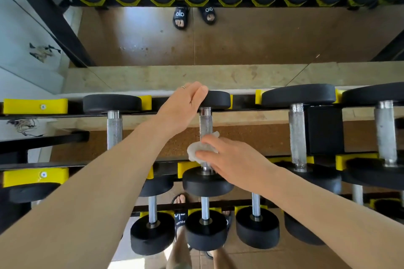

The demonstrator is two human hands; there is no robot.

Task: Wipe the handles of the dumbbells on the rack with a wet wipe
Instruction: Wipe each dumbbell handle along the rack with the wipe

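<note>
A crumpled wet wipe (200,152) is pinched against a dumbbell handle (205,123) by the right hand (229,159); the far weight head (217,99) is steadied by the left hand's (182,107) straight fingers.

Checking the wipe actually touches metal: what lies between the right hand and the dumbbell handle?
In the head view, the crumpled white wet wipe lies between the right hand and the knurled handle, near its lower end.

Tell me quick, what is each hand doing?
Left hand: open, fingers straight, resting on the far head of the dumbbell.
Right hand: holding the wipe against the handle.
</note>
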